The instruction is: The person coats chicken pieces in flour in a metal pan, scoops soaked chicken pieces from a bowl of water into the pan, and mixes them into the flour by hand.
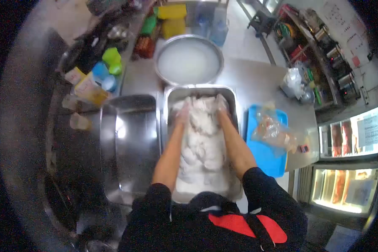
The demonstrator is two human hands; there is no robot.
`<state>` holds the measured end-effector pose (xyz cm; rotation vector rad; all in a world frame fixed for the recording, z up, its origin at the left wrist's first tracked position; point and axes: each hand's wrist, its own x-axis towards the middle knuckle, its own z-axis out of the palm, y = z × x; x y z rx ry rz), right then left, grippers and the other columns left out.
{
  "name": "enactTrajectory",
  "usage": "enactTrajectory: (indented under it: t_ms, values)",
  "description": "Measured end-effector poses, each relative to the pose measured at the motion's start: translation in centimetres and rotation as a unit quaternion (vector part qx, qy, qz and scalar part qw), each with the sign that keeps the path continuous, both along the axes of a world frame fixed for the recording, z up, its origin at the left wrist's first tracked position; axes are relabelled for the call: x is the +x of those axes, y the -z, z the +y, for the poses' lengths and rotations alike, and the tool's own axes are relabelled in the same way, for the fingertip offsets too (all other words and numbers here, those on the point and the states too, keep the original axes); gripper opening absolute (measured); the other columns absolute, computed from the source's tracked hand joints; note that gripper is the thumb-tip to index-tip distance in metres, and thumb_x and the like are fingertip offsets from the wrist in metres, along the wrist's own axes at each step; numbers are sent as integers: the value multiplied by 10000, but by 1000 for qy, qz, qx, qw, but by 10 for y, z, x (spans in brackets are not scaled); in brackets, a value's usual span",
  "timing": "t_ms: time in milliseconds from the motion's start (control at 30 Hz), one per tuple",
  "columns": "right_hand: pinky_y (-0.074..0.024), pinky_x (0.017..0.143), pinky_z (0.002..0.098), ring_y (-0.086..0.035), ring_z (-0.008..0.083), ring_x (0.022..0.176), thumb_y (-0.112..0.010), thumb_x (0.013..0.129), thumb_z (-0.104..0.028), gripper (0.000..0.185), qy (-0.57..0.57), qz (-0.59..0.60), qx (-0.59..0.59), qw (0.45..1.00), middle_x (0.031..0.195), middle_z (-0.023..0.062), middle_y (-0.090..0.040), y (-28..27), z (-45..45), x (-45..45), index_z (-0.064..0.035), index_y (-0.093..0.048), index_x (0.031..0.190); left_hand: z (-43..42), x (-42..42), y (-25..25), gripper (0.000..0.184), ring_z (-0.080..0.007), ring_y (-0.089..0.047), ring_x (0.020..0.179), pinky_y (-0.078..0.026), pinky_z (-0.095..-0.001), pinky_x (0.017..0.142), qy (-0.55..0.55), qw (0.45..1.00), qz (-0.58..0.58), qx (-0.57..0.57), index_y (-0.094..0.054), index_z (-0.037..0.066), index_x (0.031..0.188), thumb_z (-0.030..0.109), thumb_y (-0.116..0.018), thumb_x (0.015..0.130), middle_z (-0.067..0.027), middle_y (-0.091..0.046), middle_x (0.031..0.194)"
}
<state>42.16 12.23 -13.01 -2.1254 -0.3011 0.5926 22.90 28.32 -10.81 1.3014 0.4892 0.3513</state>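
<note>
A deep rectangular metal tray [237, 105] holds white, powder-coated pieces [201, 153] and loose white powder. Inside its far part, my left hand [183, 110] presses against the left side of the coated pieces, and my right hand [221, 105] is at their right side. White powder covers both hands, and blur hides the fingers, so their grip cannot be made out. Just beyond the tray stands a round metal bowl [189, 61] with whitish contents.
An empty-looking metal tray [136, 143] lies at the left. To the right is a blue tray [266, 157] with a clear plastic bag [271, 130]. Colourful containers [109, 82] stand at the upper left, and lit glass-front cabinets [342, 191] at the far right.
</note>
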Motion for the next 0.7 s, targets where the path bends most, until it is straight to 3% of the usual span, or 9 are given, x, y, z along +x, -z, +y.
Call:
enactTrajectory:
  t_ms: [67,167,233,300,367,433,500,600,700]
  values:
    - [-389,889,320,-507,226,1044,-342,922,-332,448,64,150,75,984,1134,145,-537,-58,15,-23,-18,-448,1222,4,17,-33,495,-149,-351,939,-330,-283,804,-8,1000,21,12,-225,30,1369,243,-315,931,-75,-419,1123]
    - [-379,890,311,-492,197,1054,-374,915,-387,499,99,258,130,952,1175,114,-521,-102,2,-58,-18,-440,1244,-14,-1,-69,507,-167,-332,1055,-294,-299,893,1,999,3,-54,-239,37,1365,298,-292,933,-86,-386,1211]
    - [-372,890,306,-482,177,1061,-396,910,-423,536,84,271,156,946,1203,94,-511,-133,-11,-82,-17,-434,1258,-33,-29,-101,519,-179,-319,1132,-271,-310,952,7,993,-12,-115,-248,43,1362,335,-277,935,-93,-364,1269]
    - [-350,925,326,-470,199,1084,-398,904,-433,518,4,188,215,958,1231,110,-490,-128,-33,-95,-42,-468,1237,-52,-54,-133,534,-191,-306,1209,-247,-321,1012,-8,984,-28,-178,-258,48,1360,373,-262,936,-100,-341,1328]
    - [-339,945,341,-457,222,1110,-377,903,-450,518,3,223,71,972,1250,130,-474,-202,-55,-130,-57,-488,1223,-83,-78,-145,576,-204,-359,1214,-286,-352,1020,-75,975,-20,-210,-302,65,1348,451,-283,921,-95,-386,1323]
    - [-320,971,334,-433,214,1145,-395,901,-379,481,-133,182,-138,964,1275,126,-453,-208,-90,-148,-53,-449,1251,-108,-124,-137,482,-232,-192,1316,-128,-332,1084,39,986,101,126,-221,37,1372,288,-236,961,-118,-225,1423]
    - [-310,980,333,-420,217,1157,-388,904,-381,493,-157,115,-160,968,1288,128,-432,-198,-140,-183,-45,-422,1263,-141,-182,-141,490,-239,-185,1318,-123,-347,1086,-14,948,178,262,-209,39,1376,290,-241,957,-110,-219,1427]
    - [-295,994,333,-401,223,1174,-378,908,-383,512,-107,76,-97,987,1308,131,-401,-181,-210,-237,-34,-381,1282,-191,-252,-139,504,-235,-202,1305,-144,-348,1076,-85,934,249,243,-207,47,1379,309,-254,951,-105,-228,1421]
    - [-280,1007,333,-382,228,1191,-367,913,-386,532,-13,137,28,990,1328,134,-370,-153,-242,-280,-22,-340,1301,-225,-270,-126,518,-232,-220,1292,-164,-350,1066,-114,950,277,89,-205,56,1381,329,-267,945,-101,-237,1415]
